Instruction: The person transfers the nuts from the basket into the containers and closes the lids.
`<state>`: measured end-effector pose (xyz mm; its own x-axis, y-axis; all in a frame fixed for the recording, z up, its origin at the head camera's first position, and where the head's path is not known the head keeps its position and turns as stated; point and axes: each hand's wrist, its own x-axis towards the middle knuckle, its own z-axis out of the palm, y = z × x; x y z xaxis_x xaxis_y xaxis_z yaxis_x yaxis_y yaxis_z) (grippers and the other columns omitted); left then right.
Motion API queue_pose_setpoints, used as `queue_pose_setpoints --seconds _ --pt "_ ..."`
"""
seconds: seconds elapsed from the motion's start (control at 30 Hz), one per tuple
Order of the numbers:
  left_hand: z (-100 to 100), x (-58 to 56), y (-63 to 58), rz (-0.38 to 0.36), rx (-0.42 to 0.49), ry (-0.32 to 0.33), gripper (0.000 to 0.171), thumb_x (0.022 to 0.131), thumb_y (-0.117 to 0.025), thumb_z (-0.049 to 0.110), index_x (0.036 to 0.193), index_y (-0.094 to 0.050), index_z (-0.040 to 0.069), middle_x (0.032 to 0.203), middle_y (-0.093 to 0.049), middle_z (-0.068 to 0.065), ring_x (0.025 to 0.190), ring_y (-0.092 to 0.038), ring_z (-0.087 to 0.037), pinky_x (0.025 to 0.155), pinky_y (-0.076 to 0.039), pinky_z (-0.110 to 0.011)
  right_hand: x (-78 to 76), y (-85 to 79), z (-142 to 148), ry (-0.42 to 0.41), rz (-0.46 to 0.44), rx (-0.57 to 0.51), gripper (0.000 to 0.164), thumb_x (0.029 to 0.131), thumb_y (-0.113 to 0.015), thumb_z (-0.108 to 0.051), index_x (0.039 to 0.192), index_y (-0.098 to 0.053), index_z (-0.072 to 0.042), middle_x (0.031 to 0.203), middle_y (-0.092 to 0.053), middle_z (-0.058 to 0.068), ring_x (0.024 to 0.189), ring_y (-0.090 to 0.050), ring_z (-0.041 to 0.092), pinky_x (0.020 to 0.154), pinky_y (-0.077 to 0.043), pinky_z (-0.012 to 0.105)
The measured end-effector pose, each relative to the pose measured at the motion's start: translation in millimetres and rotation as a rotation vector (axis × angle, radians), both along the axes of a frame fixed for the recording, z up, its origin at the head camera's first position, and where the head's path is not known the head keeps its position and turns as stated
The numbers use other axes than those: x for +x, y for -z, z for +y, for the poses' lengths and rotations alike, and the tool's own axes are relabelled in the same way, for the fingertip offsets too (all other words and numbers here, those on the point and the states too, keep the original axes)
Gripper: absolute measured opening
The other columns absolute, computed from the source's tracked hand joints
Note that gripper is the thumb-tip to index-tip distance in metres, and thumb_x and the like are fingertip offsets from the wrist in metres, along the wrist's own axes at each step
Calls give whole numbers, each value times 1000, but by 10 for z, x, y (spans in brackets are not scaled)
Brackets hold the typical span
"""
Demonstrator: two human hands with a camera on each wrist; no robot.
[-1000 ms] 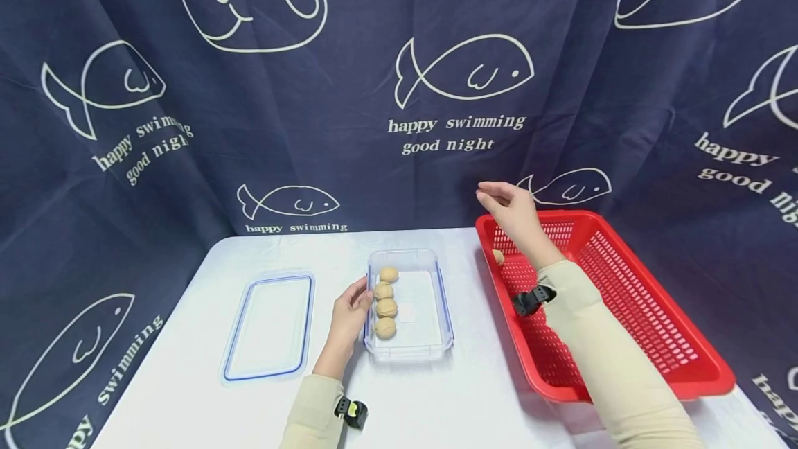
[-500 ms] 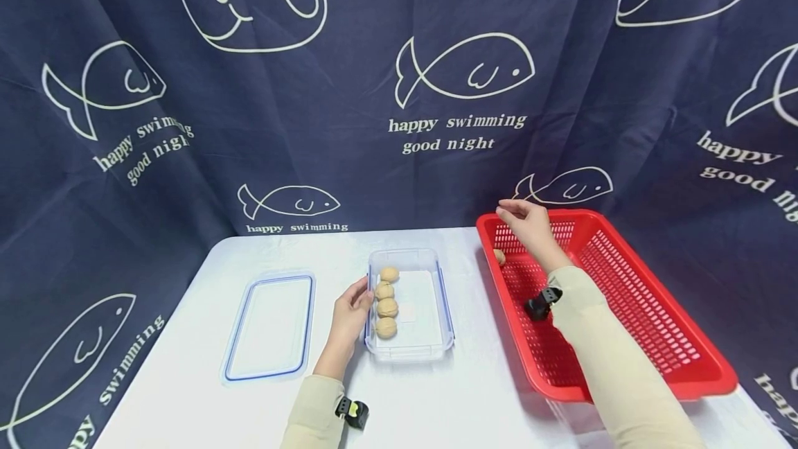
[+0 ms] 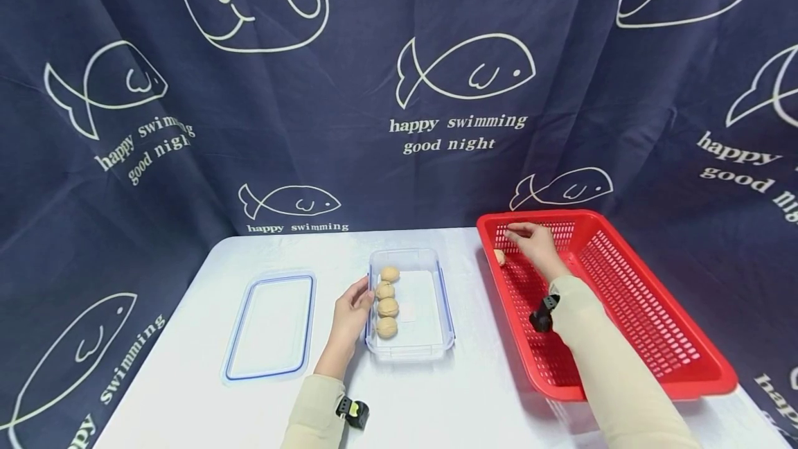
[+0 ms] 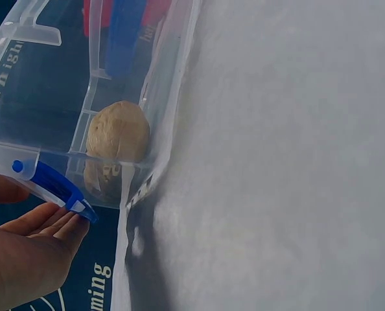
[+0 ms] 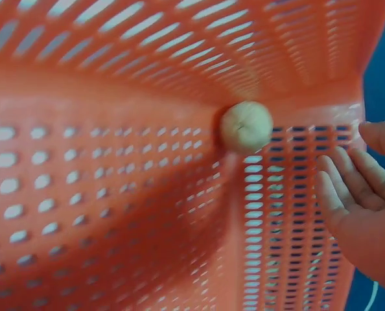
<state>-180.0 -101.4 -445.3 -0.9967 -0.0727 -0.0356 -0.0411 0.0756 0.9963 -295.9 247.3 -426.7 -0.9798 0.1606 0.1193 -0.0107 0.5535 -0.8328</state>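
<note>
My left hand point(image 3: 349, 317) holds the left side of a clear plastic food container point(image 3: 426, 350); in the left wrist view its fingertips point(image 4: 72, 227) meet the blue-edged side flap point(image 4: 56, 184). Several walnuts point(image 3: 388, 307) stand in a row along that side inside the container. My right hand point(image 3: 535, 244) is inside the far left part of a red plastic basket point(image 3: 648, 283), fingers extended with nothing between them. Close by, one walnut point(image 5: 246, 127) lies in the basket's corner, apart from the fingers in the right wrist view.
A clear lid with a blue seal point(image 3: 271, 324) lies flat on the white-covered table point(image 3: 187, 366), left of my left hand. Behind the table hangs a dark blue curtain point(image 3: 374, 172) with white fish drawings. The basket's raised walls surround my right hand.
My right hand has come down from above the basket's far rim into the basket, shifting slightly right, toward the walnut's level. My left hand and the container stay put.
</note>
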Motion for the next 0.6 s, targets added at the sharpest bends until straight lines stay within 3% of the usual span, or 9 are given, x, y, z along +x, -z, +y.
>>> queue_pose_setpoints --seconds 0.17,0.43,0.6 --pt "-12 -26 31 -3 -8 -1 42 98 -50 3 137 -42 -11 138 -45 -31 128 -45 -42 109 -40 -45 -6 128 55 -48 -72 -21 36 93 -62 -9 123 -59 10 123 -59 28 108 -53 29 73 -43 15" --pt "-67 -196 344 -7 7 -14 44 99 -52 8 139 -43 -6 140 -46 -27 130 -45 -38 109 -40 -44 -30 256 73 -128 -163 -42 40 90 -66 -9 124 -57 12 123 -59 28 107 -52 29 74 -45 16" --pt "-64 -175 293 -15 3 -11 43 98 -52 6 138 -44 -7 139 -46 -29 129 -45 -40 109 -39 -45 -40 320 80 -130 -199 -26 41 88 -68 -7 123 -58 12 121 -60 27 97 -55 25 71 -47 17"
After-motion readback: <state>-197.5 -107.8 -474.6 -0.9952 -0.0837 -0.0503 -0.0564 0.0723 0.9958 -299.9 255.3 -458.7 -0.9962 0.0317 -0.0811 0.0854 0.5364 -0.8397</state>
